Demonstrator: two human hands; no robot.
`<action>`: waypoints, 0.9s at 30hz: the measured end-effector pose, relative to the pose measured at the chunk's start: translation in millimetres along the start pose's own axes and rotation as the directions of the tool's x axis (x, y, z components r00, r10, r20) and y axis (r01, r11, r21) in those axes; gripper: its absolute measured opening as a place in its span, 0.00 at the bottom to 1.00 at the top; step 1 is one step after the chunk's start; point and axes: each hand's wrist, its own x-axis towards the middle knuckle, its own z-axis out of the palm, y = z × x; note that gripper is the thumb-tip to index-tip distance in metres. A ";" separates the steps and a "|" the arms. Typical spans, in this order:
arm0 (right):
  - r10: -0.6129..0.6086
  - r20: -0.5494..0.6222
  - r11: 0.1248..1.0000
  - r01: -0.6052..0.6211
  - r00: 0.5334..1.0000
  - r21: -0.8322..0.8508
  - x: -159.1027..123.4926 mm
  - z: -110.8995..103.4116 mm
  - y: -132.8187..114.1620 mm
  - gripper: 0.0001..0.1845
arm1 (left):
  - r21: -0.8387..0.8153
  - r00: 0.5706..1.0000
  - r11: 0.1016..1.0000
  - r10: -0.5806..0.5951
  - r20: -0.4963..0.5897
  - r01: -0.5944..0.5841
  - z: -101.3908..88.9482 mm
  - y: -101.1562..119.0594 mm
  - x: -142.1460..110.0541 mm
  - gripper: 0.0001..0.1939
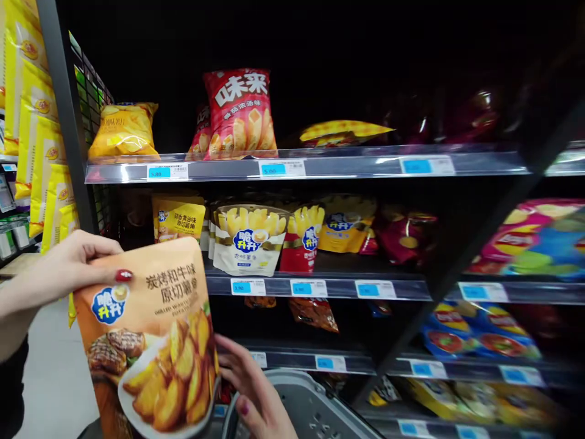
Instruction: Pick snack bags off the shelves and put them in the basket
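Pinching the bag at its top corner before the shelf, the left hand seems done picking, the right hand at its edge, grip unclear, the basket not yet holding it.

one orange pouch, one grey basket, two red 味来 bags (one half-hidden)

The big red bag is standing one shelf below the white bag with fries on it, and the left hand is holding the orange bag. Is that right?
Not quite: the big red bag stands one shelf above the white bag, as the head view shows. The left hand is holding the orange bag.
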 end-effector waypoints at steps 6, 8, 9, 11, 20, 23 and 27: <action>0.286 0.070 0.870 -0.290 0.956 0.398 16.9 39.2 -43.8 0.24 | -0.159 0.990 0.984 0.054 -0.132 -0.075 38.5 -26.6 13.7 0.10; 0.316 -0.007 0.869 -0.287 0.949 0.403 16.4 43.9 -35.1 0.22 | -0.269 0.978 0.958 0.049 -0.205 -0.105 46.9 -44.3 21.9 0.11; 0.322 -0.050 0.873 -0.277 0.945 0.402 15.6 44.6 -28.6 0.22 | -0.359 0.973 0.926 0.037 -0.227 -0.119 52.2 -55.3 24.0 0.11; 0.332 -0.133 0.883 -0.258 0.934 0.393 13.5 43.8 -14.5 0.22 | -0.524 0.967 0.838 0.017 -0.254 -0.152 67.4 -81.0 22.1 0.15; 0.276 -0.299 0.948 -0.206 0.913 0.244 2.5 50.0 25.8 0.27 | -0.705 0.926 0.710 -0.260 -0.275 -0.010 159.3 -175.5 -12.6 0.28; 0.061 -0.440 0.978 -0.142 0.896 -0.153 -6.1 63.9 24.5 0.25 | -0.547 0.805 0.826 -0.227 -0.548 -0.139 176.8 -171.8 -15.9 0.31; -0.458 -0.323 0.643 0.058 0.828 -0.764 -17.6 91.6 18.6 0.19 | -0.640 0.872 0.741 -0.160 -0.462 -0.203 200.1 -165.0 -35.4 0.35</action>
